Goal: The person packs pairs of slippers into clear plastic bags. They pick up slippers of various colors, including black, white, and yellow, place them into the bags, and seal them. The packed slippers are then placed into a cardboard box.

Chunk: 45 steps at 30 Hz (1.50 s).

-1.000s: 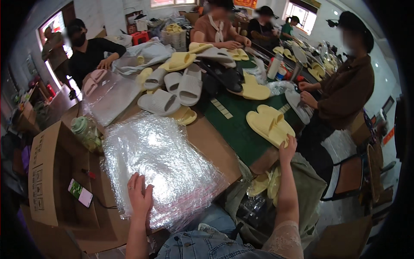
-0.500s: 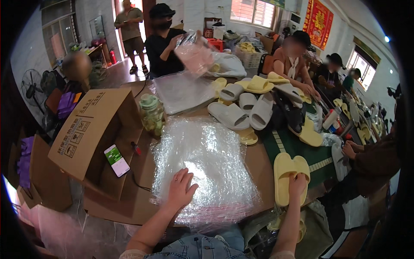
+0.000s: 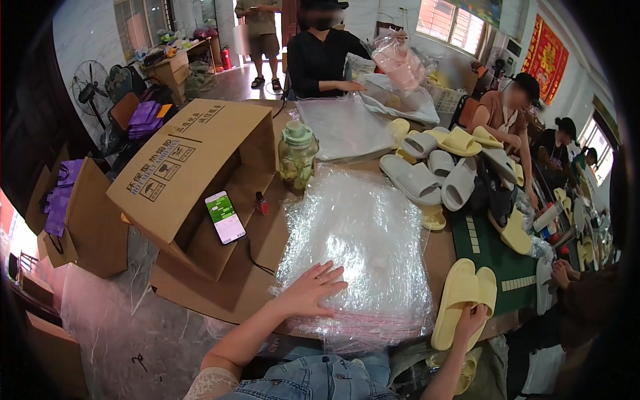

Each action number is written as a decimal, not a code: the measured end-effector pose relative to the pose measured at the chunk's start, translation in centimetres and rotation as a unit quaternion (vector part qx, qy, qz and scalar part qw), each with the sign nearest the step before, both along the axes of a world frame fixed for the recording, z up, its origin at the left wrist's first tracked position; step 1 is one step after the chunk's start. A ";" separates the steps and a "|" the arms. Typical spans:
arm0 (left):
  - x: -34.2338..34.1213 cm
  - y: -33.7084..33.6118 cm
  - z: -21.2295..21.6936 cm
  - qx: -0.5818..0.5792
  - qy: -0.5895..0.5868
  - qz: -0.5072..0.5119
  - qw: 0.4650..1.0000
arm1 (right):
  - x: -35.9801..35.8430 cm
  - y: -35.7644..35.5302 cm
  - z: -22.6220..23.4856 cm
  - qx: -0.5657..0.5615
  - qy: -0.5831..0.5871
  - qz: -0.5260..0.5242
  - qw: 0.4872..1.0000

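Note:
My left hand (image 3: 312,291) rests, fingers spread, on a stack of clear plastic bags (image 3: 363,233) with pinkish edges along the near side. My right hand (image 3: 471,321) grips a pair of pale yellow slippers (image 3: 455,297) standing side by side at the table's right front. Its fingers reach into the slippers' openings and are partly hidden there. Beyond the stack, grey and yellow slippers (image 3: 460,180) lie heaped together.
An open cardboard box (image 3: 190,150) stands at left, a phone (image 3: 225,218) and small red bottle (image 3: 261,203) by it. A green-lidded jar (image 3: 297,157) stands behind the bags. Across the table a person in black (image 3: 322,60) holds up a clear bag; others work at right.
The view has turned left, so the table appears farther right. My left fingers have spread wider on the bags. The person opposite now holds the clear bag in one raised hand.

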State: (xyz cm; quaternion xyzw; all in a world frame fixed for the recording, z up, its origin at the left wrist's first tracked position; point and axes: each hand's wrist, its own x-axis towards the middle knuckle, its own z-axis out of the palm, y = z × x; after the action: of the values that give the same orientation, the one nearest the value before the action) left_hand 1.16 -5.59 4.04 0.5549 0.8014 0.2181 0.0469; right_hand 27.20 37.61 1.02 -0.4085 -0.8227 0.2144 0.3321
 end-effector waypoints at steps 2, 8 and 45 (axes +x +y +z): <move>0.3 0.2 -0.5 0.017 -0.009 0.005 1.000 | 0.2 -1.3 -0.3 0.040 0.076 0.036 0.996; 2.2 2.6 -1.4 0.021 0.020 0.083 0.996 | -0.5 -8.8 5.3 0.061 0.188 0.143 0.970; 7.5 4.0 7.4 0.142 -0.085 -0.132 0.977 | -16.1 -19.4 2.9 -0.101 -0.034 0.379 0.919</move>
State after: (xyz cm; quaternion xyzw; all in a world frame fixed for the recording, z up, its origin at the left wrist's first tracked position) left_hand 8.69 -1.58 11.45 0.6366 0.6750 0.3674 0.0639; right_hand 11.12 18.17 3.92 -0.1047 -0.9007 0.3921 0.1550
